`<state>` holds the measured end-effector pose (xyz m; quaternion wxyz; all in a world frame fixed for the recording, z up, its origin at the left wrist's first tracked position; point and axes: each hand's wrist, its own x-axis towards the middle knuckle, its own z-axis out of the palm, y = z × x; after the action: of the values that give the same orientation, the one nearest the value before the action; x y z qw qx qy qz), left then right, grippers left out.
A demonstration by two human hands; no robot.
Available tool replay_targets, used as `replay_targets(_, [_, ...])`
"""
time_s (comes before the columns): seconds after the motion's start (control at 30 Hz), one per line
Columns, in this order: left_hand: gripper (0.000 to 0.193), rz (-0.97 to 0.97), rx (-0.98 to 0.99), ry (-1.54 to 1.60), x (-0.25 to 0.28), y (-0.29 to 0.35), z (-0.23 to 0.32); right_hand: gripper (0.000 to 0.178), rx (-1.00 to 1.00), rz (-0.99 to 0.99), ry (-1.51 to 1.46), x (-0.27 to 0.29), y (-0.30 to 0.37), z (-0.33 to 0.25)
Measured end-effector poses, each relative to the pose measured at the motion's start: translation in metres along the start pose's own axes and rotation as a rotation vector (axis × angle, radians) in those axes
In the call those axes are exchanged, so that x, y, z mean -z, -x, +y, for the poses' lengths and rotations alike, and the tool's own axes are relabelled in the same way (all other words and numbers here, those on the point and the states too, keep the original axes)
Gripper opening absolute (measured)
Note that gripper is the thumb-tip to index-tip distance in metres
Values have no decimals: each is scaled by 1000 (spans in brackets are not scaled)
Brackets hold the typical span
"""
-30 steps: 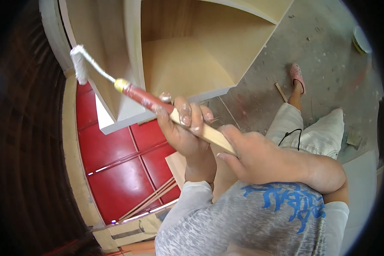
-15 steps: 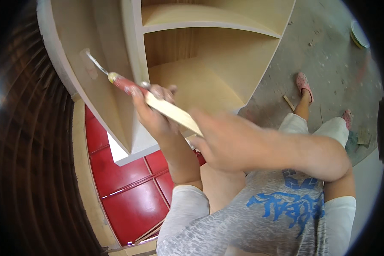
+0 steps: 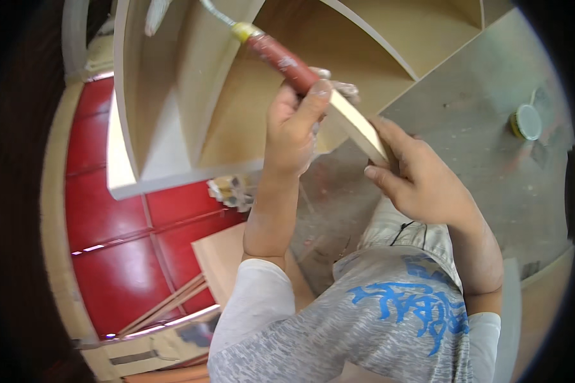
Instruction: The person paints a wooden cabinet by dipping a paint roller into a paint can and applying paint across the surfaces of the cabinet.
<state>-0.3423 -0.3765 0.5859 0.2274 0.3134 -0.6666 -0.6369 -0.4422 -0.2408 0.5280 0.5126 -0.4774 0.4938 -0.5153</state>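
Note:
A small paint roller with a red handle (image 3: 281,57), yellow collar and bent metal rod reaches up over the cabinet. Its whitish roller head (image 3: 157,15) is beside the cabinet's left panel; the rod's bend is cut off by the top edge. A pale wooden strip (image 3: 359,131) runs on in line with the handle, and fingers hide where the two meet. My left hand (image 3: 297,121) is closed around that junction, with white smears on its fingers. Lower right, my right hand (image 3: 421,172) grips the strip's near end between thumb and fingers.
The pale wooden cabinet (image 3: 262,96) with curved shelves fills the top. Red panels (image 3: 108,210) lie left, with thin wooden strips (image 3: 166,306) and a board (image 3: 220,255). A round tub (image 3: 527,121) stands on the grey floor (image 3: 466,102) at right.
The view has shifted, and the cabinet sits differently in it. Both hands keep hold of the roller and strip. The right hand, blurred before, now shows clearly at the strip's end.

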Motion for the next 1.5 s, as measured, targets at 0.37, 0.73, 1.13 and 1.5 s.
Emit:
replay_targets(0.37, [40,-220,97,-253,50,126,-106,30,-242,288,744,2,-39,-122])
replay_targets(0.73, [45,418,747,-306,127,320,-418,37,100,345,1197,-119,-298,-151])
replay_targets(1.13, [22,885,1310,168,55,387,-627,48,662,110,2099,-116,-625,-147])
replay_targets(1.5, [43,1192,702,582,100,141,-609,38,29,384,1940,107,-567,-171])
